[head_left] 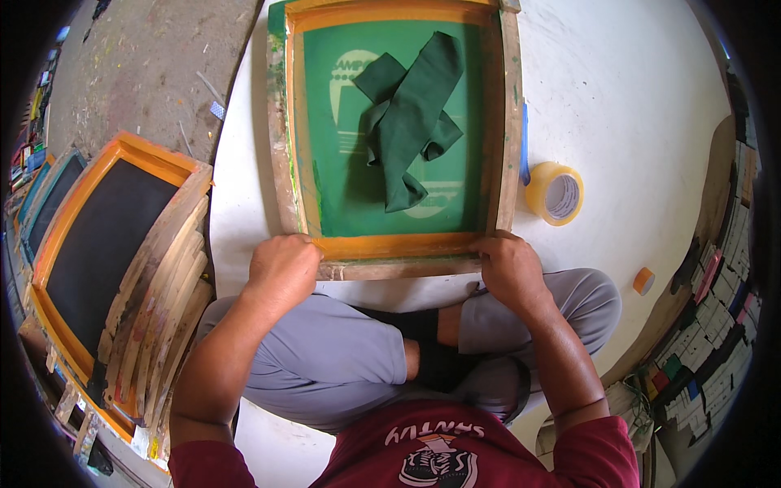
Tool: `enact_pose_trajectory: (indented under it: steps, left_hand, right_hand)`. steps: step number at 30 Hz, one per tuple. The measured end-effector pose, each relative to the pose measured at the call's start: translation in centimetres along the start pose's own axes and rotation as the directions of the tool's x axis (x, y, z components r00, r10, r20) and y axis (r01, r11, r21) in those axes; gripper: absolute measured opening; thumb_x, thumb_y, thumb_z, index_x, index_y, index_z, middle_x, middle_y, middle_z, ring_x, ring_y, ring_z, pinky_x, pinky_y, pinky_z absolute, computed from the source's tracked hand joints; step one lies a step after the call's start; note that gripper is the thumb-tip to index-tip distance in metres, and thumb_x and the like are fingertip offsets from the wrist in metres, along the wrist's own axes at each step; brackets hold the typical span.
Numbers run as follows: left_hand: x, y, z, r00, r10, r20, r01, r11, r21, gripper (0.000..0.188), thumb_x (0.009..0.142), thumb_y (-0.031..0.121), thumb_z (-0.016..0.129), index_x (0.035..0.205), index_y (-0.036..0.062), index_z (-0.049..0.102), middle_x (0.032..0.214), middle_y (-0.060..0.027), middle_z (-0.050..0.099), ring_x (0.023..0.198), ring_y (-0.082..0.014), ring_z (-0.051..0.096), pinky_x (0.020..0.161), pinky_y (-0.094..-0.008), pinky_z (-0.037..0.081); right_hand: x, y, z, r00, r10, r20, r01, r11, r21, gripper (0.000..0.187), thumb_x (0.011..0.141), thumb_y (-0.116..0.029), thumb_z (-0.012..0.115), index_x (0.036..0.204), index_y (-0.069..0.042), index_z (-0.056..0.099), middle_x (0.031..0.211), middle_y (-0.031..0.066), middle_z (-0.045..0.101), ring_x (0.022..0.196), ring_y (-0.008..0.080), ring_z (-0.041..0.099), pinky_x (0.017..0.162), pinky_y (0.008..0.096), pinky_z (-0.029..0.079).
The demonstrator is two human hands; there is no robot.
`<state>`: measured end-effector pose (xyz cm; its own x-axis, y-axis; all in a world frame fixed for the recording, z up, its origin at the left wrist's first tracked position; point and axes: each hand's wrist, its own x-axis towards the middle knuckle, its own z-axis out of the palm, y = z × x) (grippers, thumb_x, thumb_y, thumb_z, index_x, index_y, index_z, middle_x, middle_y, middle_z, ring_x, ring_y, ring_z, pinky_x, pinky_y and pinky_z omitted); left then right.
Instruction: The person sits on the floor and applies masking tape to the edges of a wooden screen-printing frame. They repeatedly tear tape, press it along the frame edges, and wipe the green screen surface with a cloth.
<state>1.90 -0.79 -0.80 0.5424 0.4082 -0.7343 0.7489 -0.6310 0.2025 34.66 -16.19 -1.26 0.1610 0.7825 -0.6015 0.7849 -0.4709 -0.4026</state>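
Observation:
A wooden screen-printing frame (399, 269) lies in front of my crossed legs, its inner edges coated orange. Across it stretches a green mesh (338, 199) with paler stencil shapes. On the mesh rests a crumpled dark green cloth (411, 122), folded over itself in strips. My left hand (285, 267) is closed on the frame's near left corner, knuckles up. The near right corner is held by my right hand (514, 267), its fingers curled over the wood. Both thumbs are mostly hidden. Neither hand touches the cloth.
A roll of clear yellowish tape (555, 193) sits right of the frame, beside a slim blue object (525, 142). Farther right is a small orange roll (643, 281). More wooden screens (159, 268) are stacked at my left. White stacked packages (716, 325) line the far right.

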Motion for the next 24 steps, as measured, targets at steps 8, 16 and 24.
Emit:
enact_pose_trajectory:
  steps: [8,16,24]
  left_hand:
    - [0.12,-0.03,-0.07,0.999,0.012,-0.038,-0.012,1.0,-0.008,0.011,0.077,0.002,0.069,0.08,0.0046,0.079,0.088,-0.016,0.075,0.083,-0.0353,0.077,0.072,-0.0465,0.062]
    - [0.4,-0.17,0.3,0.999,0.017,-0.028,-0.017,1.0,-0.002,0.009,0.077,0.003,0.069,0.08,0.0023,0.078,0.089,-0.0177,0.076,0.083,-0.036,0.077,0.072,-0.047,0.062]
    - [0.52,-0.1,0.55,0.999,0.021,-0.034,-0.021,1.0,0.014,0.009,0.078,0.002,0.069,0.082,0.002,0.077,0.088,-0.0177,0.076,0.083,-0.0358,0.078,0.072,-0.0463,0.062]
  right_hand:
    - [0.13,-0.17,-0.18,0.999,0.022,0.029,-0.021,0.999,-0.041,0.024,0.089,-0.007,0.062,0.103,-0.007,0.083,0.098,0.0218,0.076,0.093,0.0421,0.073,0.086,0.0504,0.059]
    - [0.26,0.02,0.35,0.999,0.017,0.032,-0.014,0.997,-0.078,0.028,0.083,-0.007,0.062,0.101,-0.01,0.082,0.101,0.0216,0.075,0.092,0.0427,0.074,0.085,0.0529,0.059]
    - [0.17,-0.79,-0.05,0.995,0.063,0.073,-0.051,0.987,-0.153,0.03,0.086,-0.005,0.061,0.105,-0.011,0.084,0.105,0.0203,0.075,0.094,0.0416,0.073,0.086,0.0505,0.059]
